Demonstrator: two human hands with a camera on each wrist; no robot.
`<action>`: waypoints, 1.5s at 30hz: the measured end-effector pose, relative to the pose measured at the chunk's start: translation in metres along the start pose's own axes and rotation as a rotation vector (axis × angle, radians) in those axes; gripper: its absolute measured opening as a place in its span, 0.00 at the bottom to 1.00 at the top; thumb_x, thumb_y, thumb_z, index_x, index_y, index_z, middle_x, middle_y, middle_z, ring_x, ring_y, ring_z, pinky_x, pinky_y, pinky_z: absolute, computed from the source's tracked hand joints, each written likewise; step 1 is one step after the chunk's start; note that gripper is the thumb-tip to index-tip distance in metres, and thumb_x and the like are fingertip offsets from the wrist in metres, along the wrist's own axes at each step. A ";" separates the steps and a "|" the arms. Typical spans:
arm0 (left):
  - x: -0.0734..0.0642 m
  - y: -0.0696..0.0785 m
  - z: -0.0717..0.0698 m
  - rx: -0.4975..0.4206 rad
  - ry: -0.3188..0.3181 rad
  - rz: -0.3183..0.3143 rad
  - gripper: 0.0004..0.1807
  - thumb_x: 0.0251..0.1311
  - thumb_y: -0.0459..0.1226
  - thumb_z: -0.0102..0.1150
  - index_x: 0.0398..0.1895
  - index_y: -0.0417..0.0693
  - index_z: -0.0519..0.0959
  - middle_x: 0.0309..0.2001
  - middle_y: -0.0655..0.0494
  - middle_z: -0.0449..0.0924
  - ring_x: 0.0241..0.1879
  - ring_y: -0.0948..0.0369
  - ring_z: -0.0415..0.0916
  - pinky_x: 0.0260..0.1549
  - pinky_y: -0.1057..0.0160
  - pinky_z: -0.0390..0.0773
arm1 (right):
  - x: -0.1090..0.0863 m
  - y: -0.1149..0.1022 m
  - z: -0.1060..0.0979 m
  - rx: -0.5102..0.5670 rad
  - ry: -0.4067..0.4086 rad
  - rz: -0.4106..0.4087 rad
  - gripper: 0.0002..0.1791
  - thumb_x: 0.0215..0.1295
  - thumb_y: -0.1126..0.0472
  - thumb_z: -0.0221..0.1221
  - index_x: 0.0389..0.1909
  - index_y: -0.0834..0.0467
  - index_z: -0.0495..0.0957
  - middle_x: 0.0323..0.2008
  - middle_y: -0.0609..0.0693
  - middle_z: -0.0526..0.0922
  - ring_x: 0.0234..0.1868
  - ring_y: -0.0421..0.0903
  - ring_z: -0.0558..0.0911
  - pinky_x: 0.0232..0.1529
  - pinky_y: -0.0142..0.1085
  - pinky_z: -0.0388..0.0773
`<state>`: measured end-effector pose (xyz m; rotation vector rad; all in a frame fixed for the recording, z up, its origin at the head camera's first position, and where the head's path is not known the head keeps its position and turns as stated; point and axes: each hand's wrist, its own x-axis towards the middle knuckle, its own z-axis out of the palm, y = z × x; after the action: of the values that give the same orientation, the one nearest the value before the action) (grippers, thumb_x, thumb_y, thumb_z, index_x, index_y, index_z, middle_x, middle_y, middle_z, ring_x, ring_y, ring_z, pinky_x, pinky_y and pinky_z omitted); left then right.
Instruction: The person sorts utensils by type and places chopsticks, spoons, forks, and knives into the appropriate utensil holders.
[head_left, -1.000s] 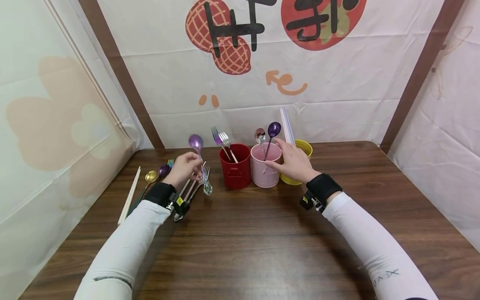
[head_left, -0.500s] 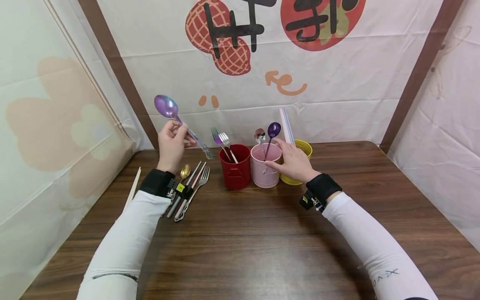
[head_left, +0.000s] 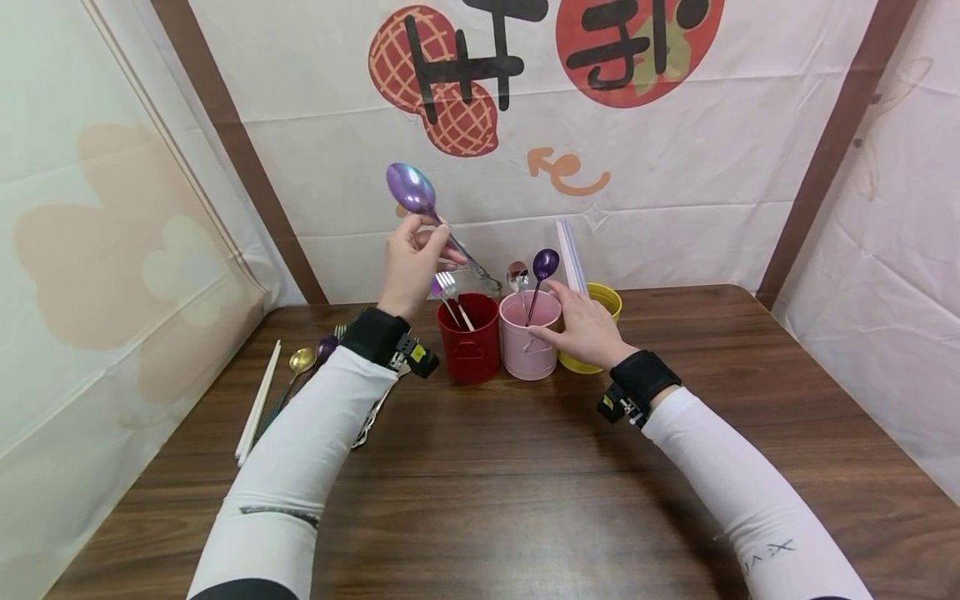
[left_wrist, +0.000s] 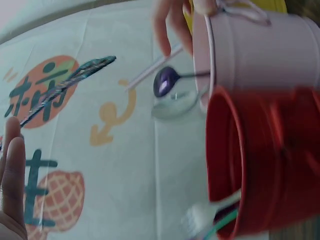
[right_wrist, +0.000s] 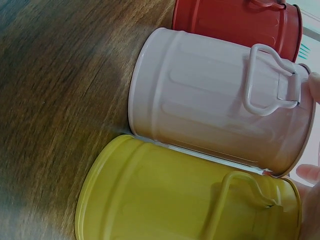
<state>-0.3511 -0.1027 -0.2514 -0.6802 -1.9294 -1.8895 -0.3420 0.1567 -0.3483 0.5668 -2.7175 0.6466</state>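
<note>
My left hand (head_left: 412, 262) holds a purple iridescent spoon (head_left: 411, 188) by its ornate handle, bowl up and to the left. The handle's end slants down over the red bucket (head_left: 471, 350), in which two forks (head_left: 447, 287) stand. In the left wrist view the spoon handle (left_wrist: 70, 85) sticks out past my fingertips (left_wrist: 15, 150). My right hand (head_left: 585, 325) holds the pink bucket (head_left: 529, 346) near its rim, thumb in front and fingers at the far right side. A dark purple spoon (head_left: 545, 264) and a silver spoon (head_left: 517, 275) stand inside it.
A yellow bucket (head_left: 606, 298) with pale sticks (head_left: 572, 257) stands right of the pink one, partly behind my right hand. White chopsticks (head_left: 259, 400), a gold spoon (head_left: 302, 360) and other cutlery lie at the table's left, partly hidden by my left arm. A printed cloth (head_left: 637, 192) hangs behind.
My left hand has lifted the purple spoon from over the cutlery, then carried it right, toward the red bucket. The right hand has stayed at the pink bucket.
</note>
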 end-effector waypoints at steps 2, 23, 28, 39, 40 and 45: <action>0.001 -0.002 0.008 -0.002 -0.024 -0.018 0.05 0.70 0.33 0.51 0.42 0.38 0.73 0.27 0.50 0.83 0.25 0.61 0.83 0.28 0.64 0.82 | 0.000 0.000 0.000 0.001 -0.001 0.001 0.47 0.62 0.35 0.58 0.73 0.58 0.55 0.62 0.59 0.72 0.59 0.57 0.71 0.56 0.51 0.71; -0.016 -0.054 0.051 0.565 -0.242 -0.120 0.11 0.69 0.36 0.55 0.43 0.34 0.79 0.36 0.44 0.84 0.32 0.54 0.80 0.34 0.57 0.81 | 0.002 -0.002 -0.001 -0.007 0.005 -0.011 0.47 0.61 0.36 0.59 0.72 0.60 0.56 0.61 0.60 0.73 0.58 0.58 0.73 0.55 0.51 0.72; -0.017 -0.058 0.056 0.814 -0.333 -0.124 0.13 0.66 0.42 0.59 0.37 0.40 0.84 0.33 0.50 0.84 0.31 0.57 0.77 0.30 0.62 0.74 | 0.001 -0.003 0.000 -0.016 0.013 -0.012 0.47 0.61 0.36 0.59 0.72 0.60 0.56 0.61 0.60 0.73 0.57 0.58 0.74 0.53 0.51 0.73; -0.015 -0.058 0.061 1.047 -0.348 -0.077 0.13 0.67 0.45 0.56 0.34 0.52 0.88 0.29 0.56 0.81 0.30 0.57 0.72 0.24 0.62 0.69 | -0.001 -0.002 0.000 -0.022 0.027 -0.021 0.46 0.62 0.37 0.59 0.71 0.60 0.56 0.61 0.60 0.73 0.57 0.58 0.73 0.53 0.51 0.73; -0.015 -0.057 0.061 1.058 -0.355 -0.064 0.13 0.67 0.45 0.56 0.36 0.52 0.88 0.30 0.56 0.82 0.30 0.57 0.72 0.25 0.61 0.70 | -0.001 -0.002 0.000 -0.022 0.026 -0.022 0.46 0.62 0.37 0.59 0.71 0.60 0.56 0.61 0.60 0.73 0.58 0.58 0.73 0.53 0.51 0.72; -0.016 -0.055 0.055 1.075 -0.397 0.008 0.12 0.67 0.44 0.56 0.39 0.51 0.88 0.34 0.56 0.83 0.34 0.58 0.74 0.31 0.60 0.75 | 0.000 0.000 0.000 -0.020 0.021 -0.021 0.46 0.62 0.37 0.59 0.71 0.61 0.57 0.62 0.60 0.72 0.58 0.58 0.73 0.54 0.52 0.72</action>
<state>-0.3641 -0.0494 -0.3082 -0.6908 -2.7210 -0.4854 -0.3420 0.1566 -0.3477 0.5797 -2.6916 0.6158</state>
